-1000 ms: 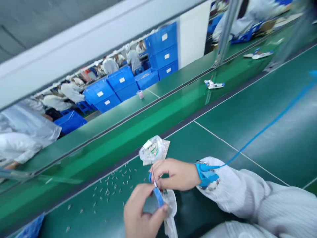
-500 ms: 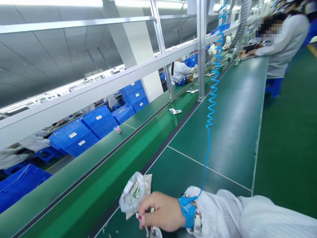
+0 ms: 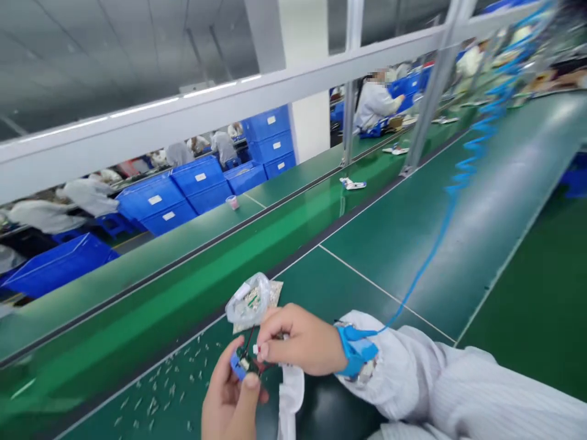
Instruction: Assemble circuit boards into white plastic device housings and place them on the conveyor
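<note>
My left hand [image 3: 228, 397] pinches a small blue part [image 3: 238, 365] with thin dark wires near the bottom edge. My right hand [image 3: 300, 339] is closed over the same part from the right, fingertips touching it. On that wrist sits a blue strap [image 3: 355, 349], and its blue coiled cord [image 3: 452, 192] runs up to the far right. Just beyond my hands lies a clear plastic bag [image 3: 250, 301] of small components on the green mat [image 3: 389, 244]. A strip of white cloth or plastic [image 3: 290, 394] hangs below my right hand.
Several tiny metal bits [image 3: 172, 382] are scattered on the mat to the left. A green conveyor belt [image 3: 183, 272] runs diagonally behind, under a white rail [image 3: 206, 104]. Blue crates [image 3: 178, 195] and people in white coats are beyond it. A small pink cup [image 3: 233, 201] stands on the far bench.
The camera dropped back down from the aisle. My left hand has come back into view with the blue part, and my right hand has joined it below the bag.
</note>
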The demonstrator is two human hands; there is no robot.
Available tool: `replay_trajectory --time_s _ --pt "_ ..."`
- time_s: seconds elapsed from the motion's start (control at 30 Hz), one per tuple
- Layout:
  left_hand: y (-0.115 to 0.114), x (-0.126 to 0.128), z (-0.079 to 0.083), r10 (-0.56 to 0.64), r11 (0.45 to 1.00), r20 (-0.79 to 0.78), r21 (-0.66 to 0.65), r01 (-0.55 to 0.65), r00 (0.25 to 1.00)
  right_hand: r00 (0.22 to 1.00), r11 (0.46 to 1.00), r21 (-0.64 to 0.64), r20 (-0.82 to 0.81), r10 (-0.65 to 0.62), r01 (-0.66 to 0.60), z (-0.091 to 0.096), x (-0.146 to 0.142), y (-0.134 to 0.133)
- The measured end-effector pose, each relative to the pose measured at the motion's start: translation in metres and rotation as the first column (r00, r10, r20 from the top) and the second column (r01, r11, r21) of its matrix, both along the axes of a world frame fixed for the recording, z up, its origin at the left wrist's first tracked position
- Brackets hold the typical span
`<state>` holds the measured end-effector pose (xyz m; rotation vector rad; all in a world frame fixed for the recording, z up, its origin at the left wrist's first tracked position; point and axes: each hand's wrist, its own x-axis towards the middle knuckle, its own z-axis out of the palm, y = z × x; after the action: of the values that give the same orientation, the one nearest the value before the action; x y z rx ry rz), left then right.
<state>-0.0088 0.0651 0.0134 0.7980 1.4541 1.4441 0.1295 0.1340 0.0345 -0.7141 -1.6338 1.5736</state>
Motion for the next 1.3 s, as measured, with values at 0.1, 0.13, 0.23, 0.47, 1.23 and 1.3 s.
replay_trajectory --time_s 0.1,0.13,0.23,0.47,1.23,1.3 --pt "-0.008 0.002 0.003 -0.075 0.997 0.042 0.034 0.074 0.996 0.998 0.974 0.226 0.05 -0.023 0.011 0.01 0.004 -0.004" --pt "-0.011 0.001 0.002 -0.096 0.994 0.043 0.055 0.093 0.995 0.998 0.957 0.289 0.063 -0.029 0.009 0.013 0.005 -0.005" --pt "-0.019 -0.001 -0.001 -0.16 0.983 0.036 0.092 0.156 0.986 0.996 0.908 0.418 0.089 -0.012 -0.026 0.019 0.007 -0.009" --pt "-0.024 0.001 0.002 -0.27 0.95 0.048 0.175 0.258 0.962 0.986 0.852 0.51 0.164 0.036 -0.116 0.025 0.012 -0.012" --pt "-0.022 -0.002 0.006 -0.301 0.922 -0.224 0.178 0.342 0.927 0.928 0.702 0.678 0.367 -0.068 -0.217 0.032 0.013 -0.009" --pt "-0.023 -0.004 0.005 -0.293 0.918 -0.281 0.185 0.351 0.914 0.924 0.701 0.678 0.377 -0.072 -0.222 0.031 0.013 -0.009"
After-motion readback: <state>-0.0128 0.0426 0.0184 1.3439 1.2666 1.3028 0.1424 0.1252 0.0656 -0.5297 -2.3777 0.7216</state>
